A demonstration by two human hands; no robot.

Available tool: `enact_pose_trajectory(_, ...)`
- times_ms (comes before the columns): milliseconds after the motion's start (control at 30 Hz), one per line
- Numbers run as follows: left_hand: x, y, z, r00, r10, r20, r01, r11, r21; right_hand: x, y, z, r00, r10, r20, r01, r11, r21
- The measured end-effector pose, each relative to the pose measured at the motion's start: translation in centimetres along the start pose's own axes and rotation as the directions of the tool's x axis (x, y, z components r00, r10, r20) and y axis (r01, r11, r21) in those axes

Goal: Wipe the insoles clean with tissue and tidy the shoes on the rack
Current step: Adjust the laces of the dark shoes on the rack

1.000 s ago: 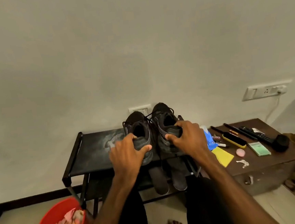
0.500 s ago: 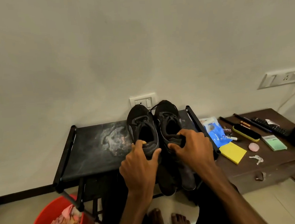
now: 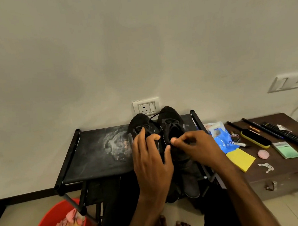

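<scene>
Black lace-up fabric shoes (image 3: 169,115) paired on top shelf of black metal-framed rack (image 3: 94,153)
R shoe (image 3: 174,126) collar pinched by right hand (image 3: 200,148); left hand (image 3: 151,161) laid over L shoe (image 3: 138,122), grip can't be told

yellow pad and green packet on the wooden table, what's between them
A small pink oval thing lies between the yellow pad and the green packet, in the head view.

Overall level: dim, warm, diffuse.
Wall (image 3: 138,41): evenly lit, faintly mottled, fine grain.
Shoes (image 3: 171,127) and rack (image 3: 94,153): black on black, detail swallowed by shade.
Left hand (image 3: 150,163) and right hand (image 3: 198,150): fingertips softened by slight motion blur.
Shadows: soft, pooled beneath the rack top.
Edges: wide-angle bending; skirting (image 3: 25,194) bows at lower left, corners soft.
</scene>
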State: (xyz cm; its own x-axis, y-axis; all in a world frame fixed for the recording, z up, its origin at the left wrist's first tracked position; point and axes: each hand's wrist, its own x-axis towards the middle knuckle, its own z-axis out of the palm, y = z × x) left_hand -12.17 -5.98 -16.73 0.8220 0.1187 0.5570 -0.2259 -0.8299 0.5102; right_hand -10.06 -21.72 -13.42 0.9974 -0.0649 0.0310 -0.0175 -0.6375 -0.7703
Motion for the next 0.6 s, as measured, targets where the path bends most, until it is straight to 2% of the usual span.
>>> enact_pose_trajectory(100, 2.2, 1.5, 0.5, 0.994, 0.058, -0.095, -0.060, 0.998, -0.016, 2.8, 1.3, -0.7, 0.981, 0.007, -0.192, 0.009, 0.996, 0.083)
enact_pose_trajectory(167, 4.2, 2.3, 0.9, 0.994, 0.034, -0.103, -0.033, 0.999, 0.016, 4.9, 1.8, -0.8, 0.978, 0.030, -0.208, -0.020, 0.999, 0.049)
enact_pose_trajectory(200, 5.3, 2.6, 1.3, 0.996, 0.018, -0.086, -0.014, 0.999, 0.038, 6.2, 2.1, -0.6, 0.986, 0.052, -0.160, -0.052, 0.999, 0.004)
enact_pose_trajectory(267, 7.3, 2.9, 2.2, 1.000, -0.005, 0.019, 0.003, 0.996, 0.087, 8.4, 2.4, 0.3, 0.995, 0.088, -0.045, -0.092, 0.991, -0.096)
enact_pose_trajectory(300, 8.2, 3.1, 2.7, 0.992, -0.029, 0.127, 0.018, 0.996, 0.089, 9.3, 2.6, 0.8, 0.996, 0.090, -0.013, -0.091, 0.987, -0.135)
enact_pose_trajectory(400, 10.2, 3.3, 4.3, 0.897, -0.139, 0.419, 0.120, 0.990, 0.073, 11.3, 3.5, 2.3, 0.997, 0.076, -0.034, -0.082, 0.969, -0.231)
enact_pose_trajectory(500, 10.8, 3.2, 5.2, 0.826, -0.153, 0.543, 0.106, 0.987, 0.117, 11.2, 4.4, 2.5, 0.992, 0.086, -0.096, -0.104, 0.974, -0.200)
enact_pose_trajectory(600, 10.3, 2.8, 5.7, 0.780, -0.179, 0.600, 0.107, 0.982, 0.155, 9.8, 4.9, 2.1, 0.982, 0.080, -0.170, -0.101, 0.988, -0.121)
